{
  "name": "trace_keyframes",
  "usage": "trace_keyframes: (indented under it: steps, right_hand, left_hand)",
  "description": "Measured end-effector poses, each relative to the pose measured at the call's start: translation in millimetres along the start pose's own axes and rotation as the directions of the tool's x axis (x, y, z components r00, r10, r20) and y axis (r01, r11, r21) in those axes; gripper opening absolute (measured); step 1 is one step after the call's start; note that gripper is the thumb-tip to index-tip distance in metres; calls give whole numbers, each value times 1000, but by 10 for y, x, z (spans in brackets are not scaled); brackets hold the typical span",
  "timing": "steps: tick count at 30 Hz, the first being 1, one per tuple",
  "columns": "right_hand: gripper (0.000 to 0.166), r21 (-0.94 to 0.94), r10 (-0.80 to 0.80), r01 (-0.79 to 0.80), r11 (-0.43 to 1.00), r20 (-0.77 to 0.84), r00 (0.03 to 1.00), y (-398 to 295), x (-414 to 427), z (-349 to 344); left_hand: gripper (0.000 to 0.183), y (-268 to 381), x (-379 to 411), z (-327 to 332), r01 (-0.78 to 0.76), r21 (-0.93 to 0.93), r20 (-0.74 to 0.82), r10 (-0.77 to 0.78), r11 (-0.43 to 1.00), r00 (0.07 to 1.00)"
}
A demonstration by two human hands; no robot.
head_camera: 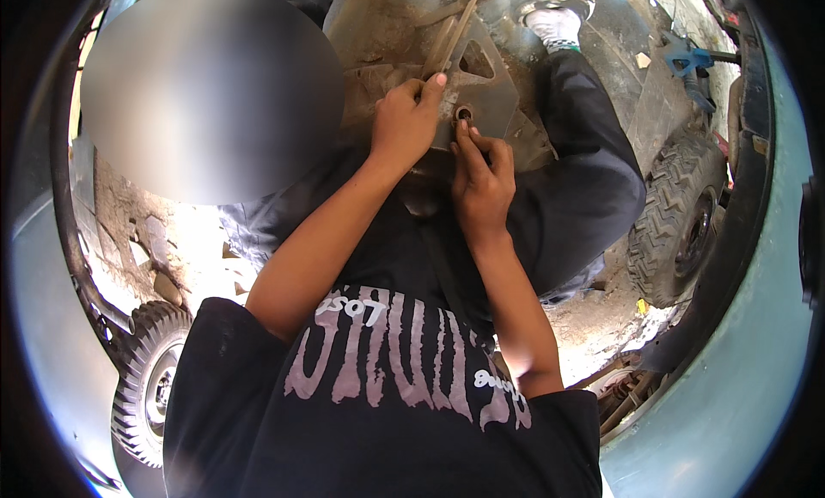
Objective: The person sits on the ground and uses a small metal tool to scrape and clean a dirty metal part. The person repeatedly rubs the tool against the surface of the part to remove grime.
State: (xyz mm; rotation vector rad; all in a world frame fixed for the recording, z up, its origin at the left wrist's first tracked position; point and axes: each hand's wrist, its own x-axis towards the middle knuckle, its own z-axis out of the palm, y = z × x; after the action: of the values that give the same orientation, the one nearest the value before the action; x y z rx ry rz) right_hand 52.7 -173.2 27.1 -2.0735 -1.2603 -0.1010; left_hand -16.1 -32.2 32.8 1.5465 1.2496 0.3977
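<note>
A flat metal bracket plate [499, 101] lies before me between my legs, with a triangular cut-out and a raised flange [459, 32]. My left hand [406, 118] is curled around the lower end of this flange, its thumb pointing up along the metal. Close by on the right, a round metal bushing [463, 110] sits in the plate's near part. The fingertips of my right hand [485, 169] are bunched at the bushing's opening. Whatever small part they may pinch is too hidden to tell.
A treaded tyre [673, 221] stands on the right, another tyre [155, 382] at lower left. A blue tool [688, 61] lies at upper right. Pale blue vehicle panels [722, 369] curve around the rim. Stones [166, 288] litter the left ground. A blurred oval hides the upper left.
</note>
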Motion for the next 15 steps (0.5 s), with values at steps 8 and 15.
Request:
trace_keyframes:
  steps: [8,15]
  right_hand:
    - [37,-2,-5,5,1000,33,999,41,44,21]
    - [37,-33,-30,27,999,-94,995,-4,145,218]
  left_hand:
    - [60,0,8,-14,-8,21,26,8,1000,1000]
    - [59,36,38,-20,37,27,102,-40,999,994]
